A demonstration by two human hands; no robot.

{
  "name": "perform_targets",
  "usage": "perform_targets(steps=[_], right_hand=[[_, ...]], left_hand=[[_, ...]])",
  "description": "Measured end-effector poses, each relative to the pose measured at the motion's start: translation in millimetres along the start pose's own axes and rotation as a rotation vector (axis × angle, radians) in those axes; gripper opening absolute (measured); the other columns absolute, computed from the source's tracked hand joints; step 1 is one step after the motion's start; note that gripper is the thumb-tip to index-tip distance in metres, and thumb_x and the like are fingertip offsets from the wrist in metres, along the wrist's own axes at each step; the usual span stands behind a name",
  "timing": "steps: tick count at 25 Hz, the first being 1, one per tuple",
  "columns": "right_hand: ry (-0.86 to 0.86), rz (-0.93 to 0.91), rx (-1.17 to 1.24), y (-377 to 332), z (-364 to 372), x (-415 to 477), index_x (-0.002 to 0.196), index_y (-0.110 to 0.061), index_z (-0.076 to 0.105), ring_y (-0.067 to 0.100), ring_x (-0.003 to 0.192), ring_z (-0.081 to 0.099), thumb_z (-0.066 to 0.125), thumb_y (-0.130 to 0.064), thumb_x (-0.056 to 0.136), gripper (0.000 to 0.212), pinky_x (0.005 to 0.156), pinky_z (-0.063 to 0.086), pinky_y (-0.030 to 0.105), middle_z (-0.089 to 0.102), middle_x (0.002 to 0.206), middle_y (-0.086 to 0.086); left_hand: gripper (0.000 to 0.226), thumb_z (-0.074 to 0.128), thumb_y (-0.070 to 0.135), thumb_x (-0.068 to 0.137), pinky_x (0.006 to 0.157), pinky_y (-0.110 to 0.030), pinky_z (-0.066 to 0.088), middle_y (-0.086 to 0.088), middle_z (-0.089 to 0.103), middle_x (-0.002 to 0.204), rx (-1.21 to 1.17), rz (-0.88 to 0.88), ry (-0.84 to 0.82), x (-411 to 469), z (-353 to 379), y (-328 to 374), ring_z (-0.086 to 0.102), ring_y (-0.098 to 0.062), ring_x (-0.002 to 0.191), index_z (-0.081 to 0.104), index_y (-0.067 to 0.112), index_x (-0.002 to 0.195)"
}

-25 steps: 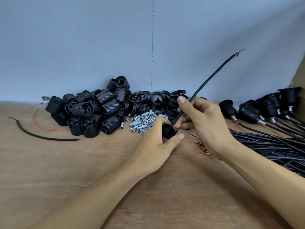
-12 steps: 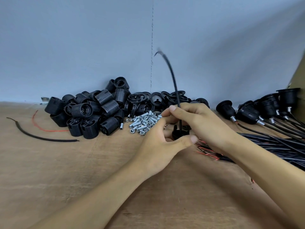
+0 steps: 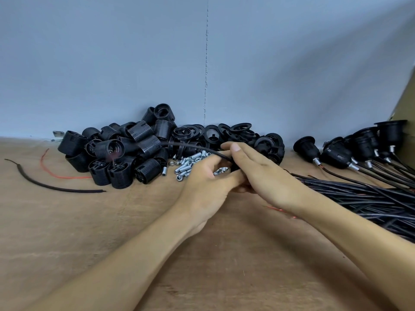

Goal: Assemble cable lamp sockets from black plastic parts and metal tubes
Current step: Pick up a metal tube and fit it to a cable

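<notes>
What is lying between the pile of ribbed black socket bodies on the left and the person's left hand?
A small heap of silver metal tubes lies between the socket bodies and the left hand; the head view shows it.

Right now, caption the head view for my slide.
Left hand and right hand hold a black cable and a black part together, beside heaps of socket shells, metal tubes and finished sockets.

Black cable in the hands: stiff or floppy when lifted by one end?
Probably springy rather than limp: the black cable arcs sideways, seemingly unsupported, from under the right hand. Likely light, since fingers alone hold it. Its free end may whip; it looks blurred.
</notes>
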State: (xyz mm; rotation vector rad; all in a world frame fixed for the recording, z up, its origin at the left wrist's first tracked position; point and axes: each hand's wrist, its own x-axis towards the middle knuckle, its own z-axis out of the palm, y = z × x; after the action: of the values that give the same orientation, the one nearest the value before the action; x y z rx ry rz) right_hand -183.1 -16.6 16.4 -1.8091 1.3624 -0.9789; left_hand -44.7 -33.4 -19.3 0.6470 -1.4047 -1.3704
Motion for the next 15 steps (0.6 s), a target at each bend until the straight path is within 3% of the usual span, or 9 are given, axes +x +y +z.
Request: perform_targets(steps=[2,5,7,12,15], right_hand=[[0.074,-0.01,-0.129,1,2,-2,0.126,-0.049,0.054,-0.015,0.091,0.06,0.024,-0.068,0.098,0.045,0.076,0.039,0.006,0.069,0.105,-0.026],[0.143,-0.047,-0.143,1,2,-5,0.105,-0.042,0.064,-0.015,0.086,0.058,0.021,-0.066,0.099,0.05,0.072,0.037,0.0,0.066,0.086,-0.033],[0.181,-0.065,-0.144,0,2,-5,0.099,-0.036,0.065,-0.008,0.083,0.06,0.02,-0.064,0.1,0.053,0.07,0.039,0.002,0.066,0.083,-0.028],[0.212,-0.074,-0.138,2,2,-3,0.083,-0.047,0.064,-0.01,0.074,0.057,0.023,-0.059,0.104,0.047,0.066,0.04,0.007,0.063,0.072,-0.029],[0.201,-0.008,-0.095,13,-5,3,0.089,-0.033,0.064,-0.007,0.059,0.05,0.03,-0.052,0.106,0.043,0.064,0.034,0.021,0.056,0.06,-0.03]], left_hand=[[0.022,0.072,0.001,0.088,0.063,-0.016,0.051,-0.003,0.076,0.093,0.046,0.012,0.014,-1,0,-1,0.069,-0.006,0.075,0.074,0.016,0.104],[0.019,0.071,0.006,0.092,0.061,-0.014,0.047,0.005,0.074,0.082,0.021,0.001,0.029,2,-3,1,0.064,-0.003,0.069,0.074,0.015,0.108],[0.019,0.071,0.01,0.093,0.062,-0.019,0.048,0.003,0.074,0.084,0.0,-0.013,0.04,4,-5,3,0.062,-0.006,0.071,0.074,0.015,0.111],[0.024,0.068,0.006,0.094,0.065,-0.024,0.053,-0.002,0.074,0.089,-0.065,-0.041,0.069,4,-3,0,0.066,-0.013,0.075,0.071,0.012,0.117],[0.022,0.064,0.001,0.095,0.071,-0.025,0.058,-0.002,0.075,0.087,-0.171,-0.045,0.111,6,-6,1,0.07,-0.016,0.078,0.068,0.01,0.115]])
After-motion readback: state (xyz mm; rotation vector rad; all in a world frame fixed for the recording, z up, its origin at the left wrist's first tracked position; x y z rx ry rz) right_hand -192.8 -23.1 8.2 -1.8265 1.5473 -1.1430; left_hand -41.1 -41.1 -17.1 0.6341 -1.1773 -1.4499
